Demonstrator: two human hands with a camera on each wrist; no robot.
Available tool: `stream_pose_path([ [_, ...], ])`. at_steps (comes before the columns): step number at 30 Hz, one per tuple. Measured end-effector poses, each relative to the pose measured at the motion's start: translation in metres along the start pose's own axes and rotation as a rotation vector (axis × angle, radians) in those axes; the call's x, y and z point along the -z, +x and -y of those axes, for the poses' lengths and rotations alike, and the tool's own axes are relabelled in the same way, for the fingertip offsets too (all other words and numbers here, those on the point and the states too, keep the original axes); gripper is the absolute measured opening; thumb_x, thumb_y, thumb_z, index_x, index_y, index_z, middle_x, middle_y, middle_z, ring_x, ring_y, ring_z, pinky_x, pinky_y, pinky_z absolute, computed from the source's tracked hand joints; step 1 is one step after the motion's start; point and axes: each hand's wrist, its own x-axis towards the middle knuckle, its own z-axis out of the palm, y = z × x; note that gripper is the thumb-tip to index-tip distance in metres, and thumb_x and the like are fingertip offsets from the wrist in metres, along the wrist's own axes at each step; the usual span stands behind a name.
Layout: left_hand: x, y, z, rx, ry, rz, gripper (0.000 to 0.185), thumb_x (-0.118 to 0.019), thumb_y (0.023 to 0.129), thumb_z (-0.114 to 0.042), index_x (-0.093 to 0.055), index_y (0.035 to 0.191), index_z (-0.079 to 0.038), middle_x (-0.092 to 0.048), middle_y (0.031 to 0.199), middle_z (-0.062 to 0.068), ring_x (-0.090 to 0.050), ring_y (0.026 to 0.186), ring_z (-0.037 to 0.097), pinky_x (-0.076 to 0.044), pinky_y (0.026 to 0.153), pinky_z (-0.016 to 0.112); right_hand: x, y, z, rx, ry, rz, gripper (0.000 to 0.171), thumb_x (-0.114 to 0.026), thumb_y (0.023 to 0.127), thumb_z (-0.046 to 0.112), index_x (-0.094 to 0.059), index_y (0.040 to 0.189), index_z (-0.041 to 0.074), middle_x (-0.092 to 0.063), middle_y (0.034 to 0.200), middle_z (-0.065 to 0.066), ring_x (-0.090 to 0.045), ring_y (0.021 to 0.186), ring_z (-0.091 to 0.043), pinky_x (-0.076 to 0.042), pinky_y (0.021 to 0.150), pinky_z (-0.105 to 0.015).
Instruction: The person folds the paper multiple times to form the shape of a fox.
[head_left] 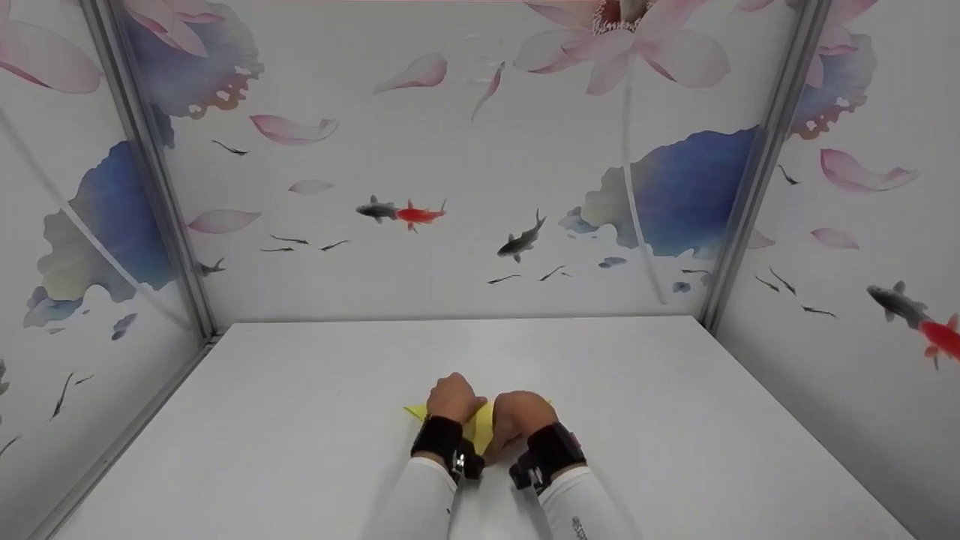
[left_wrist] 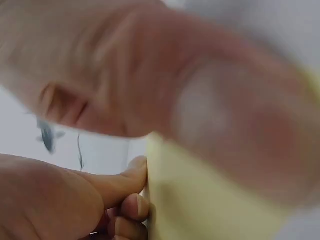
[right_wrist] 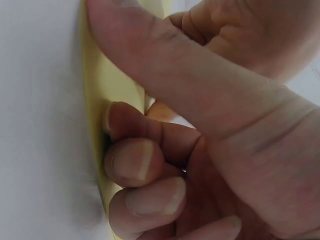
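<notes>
A yellow sheet of paper [head_left: 480, 424] lies on the white table [head_left: 300, 420], mostly covered by both hands. My left hand [head_left: 453, 397] sits on its left part with fingers curled, and a yellow corner [head_left: 415, 410] pokes out beside it. My right hand [head_left: 519, 418] grips the right part. In the right wrist view the thumb [right_wrist: 165, 60] lies over the yellow paper [right_wrist: 107, 95] while curled fingers [right_wrist: 135, 160] press beneath its edge. In the left wrist view, blurred and very close, the yellow paper [left_wrist: 200, 200] fills the lower right, with the right hand's fingers [left_wrist: 127, 192] against its edge.
Printed panels with fish and petals [head_left: 480, 187] wall the table on three sides. Metal posts [head_left: 161, 195] stand at the back corners. Black wrist bands [head_left: 442, 442] and white sleeves [head_left: 420, 502] cover both forearms.
</notes>
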Motion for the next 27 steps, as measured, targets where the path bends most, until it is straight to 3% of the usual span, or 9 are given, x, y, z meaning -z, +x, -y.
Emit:
stream_pose_path([
  [6,0.068,-0.040,-0.005,0.044,-0.034,0.001,0.029,-0.090,0.088,-0.022,-0.074,0.083,0.002,-0.077,0.081,0.014,-0.063,0.068,0.021,-0.057,0.066,0.037,-0.001,-0.001,0.003,-0.021,0.018,-0.036,0.054,-0.102,0.067,0.049,-0.064,0.078,0.012,-0.054,0.069,0.004,-0.050,0.066,-0.016,-0.045,0.064,-0.032],
  [8,0.083,-0.049,-0.003,0.069,-0.031,0.003,0.030,-0.090,0.089,-0.022,-0.074,0.084,0.002,-0.076,0.081,0.013,-0.061,0.069,0.020,-0.055,0.065,0.035,-0.001,-0.001,0.003,-0.029,0.025,-0.037,0.054,-0.102,0.067,0.050,-0.065,0.080,0.012,-0.055,0.072,0.003,-0.051,0.068,-0.017,-0.045,0.066,-0.032],
  [17,0.106,-0.051,0.031,0.139,0.010,0.019,0.047,-0.086,0.094,-0.027,-0.061,0.058,-0.009,-0.058,0.058,0.001,-0.052,0.056,0.016,-0.042,0.053,0.029,-0.004,0.004,-0.001,-0.042,0.062,-0.004,0.054,-0.103,0.068,0.048,-0.060,0.060,0.017,-0.051,0.063,0.004,-0.048,0.065,-0.015,-0.038,0.061,-0.031],
  [23,0.120,-0.055,0.046,0.195,0.002,-0.018,0.034,-0.087,0.094,-0.028,-0.076,0.080,0.001,-0.078,0.080,0.016,-0.061,0.066,0.021,-0.057,0.064,0.042,-0.004,0.005,-0.002,-0.024,0.070,0.011,0.052,-0.102,0.070,0.048,-0.062,0.063,0.017,-0.054,0.063,0.005,-0.047,0.065,-0.015,-0.037,0.061,-0.030],
  [27,0.126,-0.057,0.052,0.228,-0.007,-0.032,0.034,-0.087,0.094,-0.029,-0.078,0.092,0.004,-0.080,0.092,0.021,-0.063,0.071,0.023,-0.059,0.069,0.046,-0.003,0.005,-0.003,-0.013,0.073,0.011,0.051,-0.102,0.070,0.048,-0.063,0.064,0.017,-0.054,0.064,0.005,-0.047,0.065,-0.015,-0.037,0.061,-0.031],
])
